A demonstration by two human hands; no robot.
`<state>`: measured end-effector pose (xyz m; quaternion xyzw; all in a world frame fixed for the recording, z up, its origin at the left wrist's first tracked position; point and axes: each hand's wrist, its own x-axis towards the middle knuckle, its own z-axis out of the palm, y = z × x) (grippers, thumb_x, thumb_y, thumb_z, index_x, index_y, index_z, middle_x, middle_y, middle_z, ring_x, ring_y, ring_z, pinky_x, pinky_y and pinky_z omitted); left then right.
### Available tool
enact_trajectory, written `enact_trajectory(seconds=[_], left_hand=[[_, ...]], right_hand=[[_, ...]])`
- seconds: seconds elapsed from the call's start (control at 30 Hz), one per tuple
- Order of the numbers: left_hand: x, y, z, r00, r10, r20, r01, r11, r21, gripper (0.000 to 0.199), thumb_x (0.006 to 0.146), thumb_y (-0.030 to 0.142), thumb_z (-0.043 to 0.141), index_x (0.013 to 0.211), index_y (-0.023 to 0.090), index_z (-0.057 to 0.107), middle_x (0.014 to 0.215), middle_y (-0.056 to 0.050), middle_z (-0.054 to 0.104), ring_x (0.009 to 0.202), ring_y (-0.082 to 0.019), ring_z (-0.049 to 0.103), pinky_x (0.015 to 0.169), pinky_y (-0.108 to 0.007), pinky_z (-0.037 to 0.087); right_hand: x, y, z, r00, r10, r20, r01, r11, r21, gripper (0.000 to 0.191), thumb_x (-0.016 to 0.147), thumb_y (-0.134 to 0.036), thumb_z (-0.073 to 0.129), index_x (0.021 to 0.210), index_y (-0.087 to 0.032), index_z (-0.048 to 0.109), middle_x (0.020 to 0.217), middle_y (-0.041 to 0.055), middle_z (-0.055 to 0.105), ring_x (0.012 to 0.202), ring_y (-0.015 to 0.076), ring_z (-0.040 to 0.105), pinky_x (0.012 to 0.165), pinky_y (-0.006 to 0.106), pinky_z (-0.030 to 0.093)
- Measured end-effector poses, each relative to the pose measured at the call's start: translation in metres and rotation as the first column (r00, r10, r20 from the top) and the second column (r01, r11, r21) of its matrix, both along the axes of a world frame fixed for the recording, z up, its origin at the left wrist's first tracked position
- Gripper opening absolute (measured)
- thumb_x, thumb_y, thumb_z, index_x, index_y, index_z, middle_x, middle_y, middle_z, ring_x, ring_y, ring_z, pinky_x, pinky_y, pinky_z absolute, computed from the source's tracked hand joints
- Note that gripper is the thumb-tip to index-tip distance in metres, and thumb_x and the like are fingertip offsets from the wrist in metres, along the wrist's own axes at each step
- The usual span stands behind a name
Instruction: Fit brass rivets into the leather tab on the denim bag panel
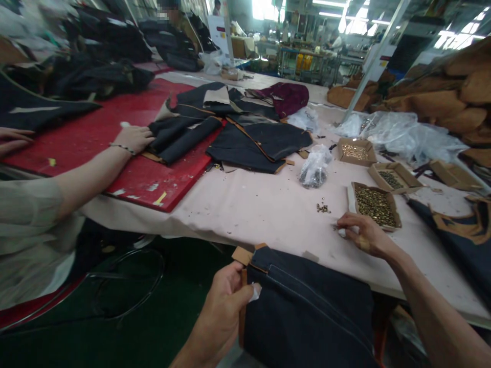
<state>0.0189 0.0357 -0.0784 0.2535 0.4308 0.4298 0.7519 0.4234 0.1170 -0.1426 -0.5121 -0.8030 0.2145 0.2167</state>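
Observation:
My left hand (226,301) is closed on the upper left corner of a dark fabric piece (307,306) with brown leather trim and light stitching, held at the table's front edge. A white wrap shows on its thumb. Over the table, my right hand (360,234) has its fingertips pinched together beside a carton (376,205) full of brass-coloured studs; whatever lies between the fingertips is too small to make out. Several loose studs (323,208) lie just beyond that hand.
Two more small cartons (356,152) (395,178) and a plastic bag (315,167) stand farther back. Dark fabric pieces (261,140) lie mid-table. A co-worker's arm (92,179) rests over a red board (172,189) at left. Brown bundles (441,102) are piled at right.

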Motion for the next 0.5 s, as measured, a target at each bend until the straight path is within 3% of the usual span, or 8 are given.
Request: enact_trajectory(seconds=[0.27,0.4,0.5], left_hand=[[0.003,0.001,-0.004,1.000,-0.009,0.002,0.009,1.000,0.025,0.043,0.075,0.009,0.071,0.118,0.017,0.068,0.116,-0.008,0.073,0.112,-0.025,0.067,0.096,-0.034,0.052],[0.004,-0.002,-0.006,1.000,0.017,-0.006,-0.017,1.000,0.017,0.046,0.073,0.007,0.071,0.118,0.016,0.069,0.114,-0.008,0.074,0.110,-0.025,0.068,0.096,-0.034,0.053],[0.004,-0.004,-0.007,1.000,0.006,-0.012,-0.006,1.000,-0.005,0.042,0.075,0.008,0.070,0.117,0.015,0.070,0.112,-0.008,0.074,0.108,-0.025,0.068,0.095,-0.034,0.053]], right_hand=[[-0.014,0.000,0.004,0.980,0.002,0.197,-0.015,0.998,0.067,0.016,0.091,-0.016,0.054,0.091,-0.019,0.069,0.087,0.0062,0.066,0.077,0.0195,0.062,0.071,0.030,0.044],[-0.012,-0.006,0.005,0.978,-0.023,0.207,0.012,0.998,0.058,0.015,0.090,-0.019,0.057,0.075,-0.019,0.059,0.072,0.0018,0.058,0.063,0.0159,0.053,0.062,0.030,0.036],[-0.012,-0.011,0.008,0.981,-0.005,0.193,-0.003,0.999,0.042,0.015,0.092,-0.022,0.058,0.078,-0.019,0.059,0.073,0.0010,0.057,0.063,0.0152,0.053,0.063,0.029,0.036]])
